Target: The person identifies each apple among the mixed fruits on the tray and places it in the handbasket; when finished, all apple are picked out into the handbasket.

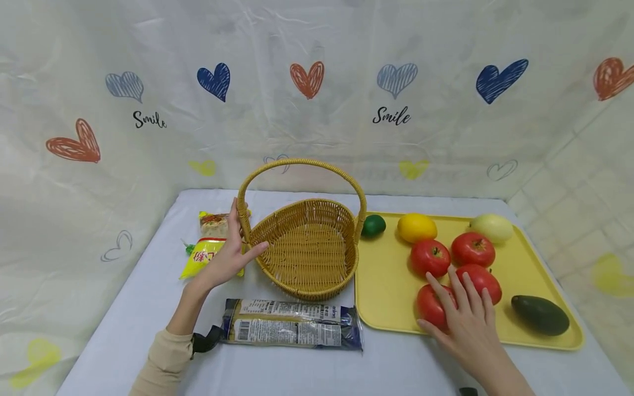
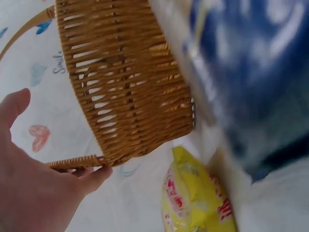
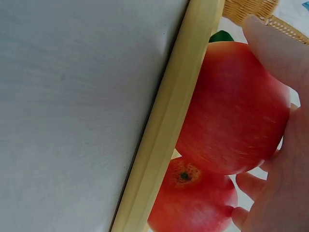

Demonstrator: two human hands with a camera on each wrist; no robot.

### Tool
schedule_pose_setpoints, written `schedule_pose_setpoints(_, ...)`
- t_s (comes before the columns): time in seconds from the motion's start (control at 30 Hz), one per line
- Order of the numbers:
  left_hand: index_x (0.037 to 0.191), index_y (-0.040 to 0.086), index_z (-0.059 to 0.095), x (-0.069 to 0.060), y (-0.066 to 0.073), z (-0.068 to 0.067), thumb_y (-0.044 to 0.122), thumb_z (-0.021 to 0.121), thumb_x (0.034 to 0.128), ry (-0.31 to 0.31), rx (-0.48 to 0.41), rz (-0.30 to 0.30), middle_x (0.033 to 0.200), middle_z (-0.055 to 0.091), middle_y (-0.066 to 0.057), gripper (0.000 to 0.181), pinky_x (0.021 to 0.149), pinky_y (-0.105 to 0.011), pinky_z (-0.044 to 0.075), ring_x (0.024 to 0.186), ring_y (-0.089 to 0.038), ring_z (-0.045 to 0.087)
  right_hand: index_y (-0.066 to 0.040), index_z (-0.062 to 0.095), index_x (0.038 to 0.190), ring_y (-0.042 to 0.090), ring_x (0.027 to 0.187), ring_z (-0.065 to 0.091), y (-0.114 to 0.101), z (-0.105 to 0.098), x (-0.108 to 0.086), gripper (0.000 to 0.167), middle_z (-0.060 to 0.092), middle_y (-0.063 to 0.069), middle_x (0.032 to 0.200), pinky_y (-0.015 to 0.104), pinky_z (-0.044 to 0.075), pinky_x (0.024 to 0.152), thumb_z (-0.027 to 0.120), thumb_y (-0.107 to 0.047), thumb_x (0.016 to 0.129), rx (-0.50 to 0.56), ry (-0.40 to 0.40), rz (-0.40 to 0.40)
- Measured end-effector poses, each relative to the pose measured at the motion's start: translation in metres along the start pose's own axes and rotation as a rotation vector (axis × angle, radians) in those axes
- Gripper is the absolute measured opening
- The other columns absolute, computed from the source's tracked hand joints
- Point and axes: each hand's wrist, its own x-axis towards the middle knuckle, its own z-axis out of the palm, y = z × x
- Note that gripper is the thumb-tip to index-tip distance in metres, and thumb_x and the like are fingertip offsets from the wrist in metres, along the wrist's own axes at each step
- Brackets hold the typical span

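Note:
My left hand (image 1: pixel 229 258) is at the left side of the wicker basket (image 1: pixel 311 291), its fingers bent round the foot of the handle and its thumb spread over the rim. In the left wrist view, fingertips of the hand (image 2: pixel 46 193) touch the handle's base on the basket (image 2: pixel 125 87), with the thumb apart. The right hand (image 1: pixel 468 324) holds the front red tomato (image 1: pixel 430 308) on the yellow tray (image 1: pixel 383 313), thumb on its left, fingers over its right. In the right wrist view, this hand (image 3: pixel 285 145) lies round the tomato (image 3: pixel 231 111); a second tomato (image 3: pixel 193 203) is beside it.
More tomatoes (image 1: pixel 473 249), a lemon (image 1: pixel 417 227), a green lime (image 1: pixel 373 226), a pale green fruit (image 1: pixel 491 228) and a dark avocado (image 1: pixel 540 315) lie on the tray. A long noodle packet (image 1: pixel 289 324) lies in front of the basket, and yellow packets (image 1: pixel 203 256) are on its left.

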Motion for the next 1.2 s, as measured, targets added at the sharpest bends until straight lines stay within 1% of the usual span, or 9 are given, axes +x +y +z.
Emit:
schedule_pose_setpoints(0.23,0.150,0.050,-0.035,-0.004,0.002,-0.005,0.033,0.063,0.1024,-0.050,-0.020,-0.016,0.173,-0.012,-0.009,0.111,0.123,-0.070,0.018,0.162,-0.035,-0.002,-0.024,0.029,0.162,0.052,0.148,0.015,0.000,-0.001,-0.001,0.104,0.025,0.029,0.162,0.071,-0.013,0.122,0.085,-0.045,0.078,-0.005,-0.021,-0.001)
schedule_pose_setpoints(0.57,0.154,0.042,-0.033,-0.004,-0.001,-0.007,0.030,0.062,0.1032,-0.043,-0.018,0.003,0.173,-0.017,0.001,0.109,0.123,-0.070,0.016,0.162,-0.035,-0.001,-0.023,0.032,0.159,0.049,0.142,0.023,-0.009,-0.004,-0.001,0.105,0.026,0.029,0.160,0.073,-0.008,0.122,0.091,-0.040,0.073,0.004,-0.083,0.008)
schedule_pose_setpoints(0.63,0.155,0.042,-0.032,-0.003,-0.001,-0.008,0.030,0.061,0.1038,-0.046,-0.019,0.005,0.173,-0.017,0.001,0.107,0.123,-0.070,0.016,0.162,-0.035,-0.002,-0.023,0.034,0.158,0.049,0.141,0.025,-0.009,-0.005,0.000,0.103,0.029,0.029,0.158,0.076,0.001,0.121,0.091,-0.038,0.073,0.005,-0.086,0.003)
schedule_pose_setpoints(0.7,0.154,0.046,-0.031,-0.003,-0.001,-0.008,0.032,0.061,0.1040,-0.046,-0.020,-0.004,0.173,-0.018,0.002,0.106,0.123,-0.069,0.016,0.162,-0.033,-0.004,-0.022,0.035,0.157,0.050,0.139,0.029,-0.010,-0.007,0.001,0.100,0.031,0.030,0.157,0.077,0.018,0.118,0.090,-0.037,0.075,0.009,-0.106,0.006)
schedule_pose_setpoints(0.77,0.153,0.049,-0.031,-0.003,0.000,-0.009,0.034,0.060,0.1041,-0.047,-0.015,-0.010,0.173,-0.018,0.003,0.104,0.124,-0.069,0.017,0.162,-0.032,-0.006,-0.023,0.034,0.158,0.052,0.136,0.031,-0.011,-0.008,0.002,0.098,0.031,0.031,0.156,0.075,0.039,0.105,0.089,-0.037,0.077,0.018,-0.142,0.014)
schedule_pose_setpoints(0.83,0.152,0.050,-0.031,-0.003,0.000,-0.009,0.037,0.060,0.1040,-0.041,-0.008,-0.018,0.173,-0.018,0.004,0.103,0.124,-0.067,0.018,0.162,-0.031,-0.007,-0.024,0.032,0.159,0.054,0.132,0.034,-0.012,-0.009,0.003,0.098,0.029,0.032,0.156,0.072,0.052,0.088,0.087,-0.036,0.079,0.023,-0.179,0.022)
schedule_pose_setpoints(0.97,0.153,0.049,-0.030,0.000,0.001,-0.009,0.039,0.059,0.1043,-0.035,0.004,-0.012,0.173,-0.018,0.003,0.102,0.126,-0.064,0.017,0.161,-0.031,-0.007,-0.025,0.029,0.159,0.058,0.127,0.036,-0.012,-0.011,0.004,0.097,0.026,0.033,0.156,0.067,0.057,0.068,0.086,-0.034,0.081,0.029,-0.234,0.039)
schedule_pose_setpoints(1.1,0.153,0.047,-0.031,0.001,0.002,-0.009,0.040,0.058,0.1047,-0.036,0.006,-0.013,0.172,-0.019,0.000,0.101,0.127,-0.062,0.015,0.161,-0.031,-0.009,-0.026,0.029,0.158,0.060,0.124,0.038,-0.012,-0.013,0.005,0.096,0.028,0.034,0.154,0.065,0.057,0.063,0.086,-0.036,0.081,0.019,-0.266,0.054)
schedule_pose_setpoints(1.2,0.153,0.045,-0.033,0.000,0.003,-0.010,0.042,0.057,0.1046,-0.037,0.017,-0.044,0.171,-0.024,-0.003,0.102,0.126,-0.064,0.015,0.161,-0.033,-0.009,-0.026,0.031,0.158,0.060,0.122,0.042,-0.013,-0.015,0.009,0.094,0.031,0.033,0.152,0.064,0.058,0.063,0.085,-0.037,0.082,0.003,-0.274,0.043)
